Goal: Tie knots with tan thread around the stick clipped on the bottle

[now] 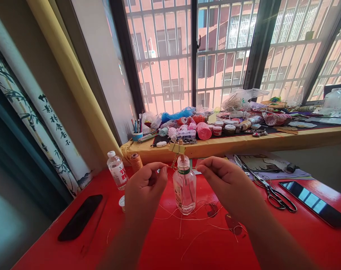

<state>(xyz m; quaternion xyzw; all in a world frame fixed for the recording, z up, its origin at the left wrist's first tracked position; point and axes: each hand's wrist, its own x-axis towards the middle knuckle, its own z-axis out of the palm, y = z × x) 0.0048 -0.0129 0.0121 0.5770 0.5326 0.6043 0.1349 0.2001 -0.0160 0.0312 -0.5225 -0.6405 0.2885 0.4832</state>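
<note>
A clear bottle (185,193) with a green neck band stands upright between my two hands. Out of its mouth rises a brown stick (182,154), with a yellow clip (177,148) at the top and thin cord work hanging beside the neck. My left hand (146,189) pinches a thin cord just left of the bottle neck. On the other side, my right hand (224,180) pinches a thin cord, its thumb and forefinger pressed together. Both cords run toward the neck; how they join there is too small to tell. Loose pale cords (173,214) lie around the bottle's base.
On the red table (165,251), a black phone (80,217), a capped bottle (117,171) and a cord spool (136,162) are at left. Scissors (274,195) and another dark phone (314,202) lie at right. Craft supplies crowd the windowsill (243,140) behind.
</note>
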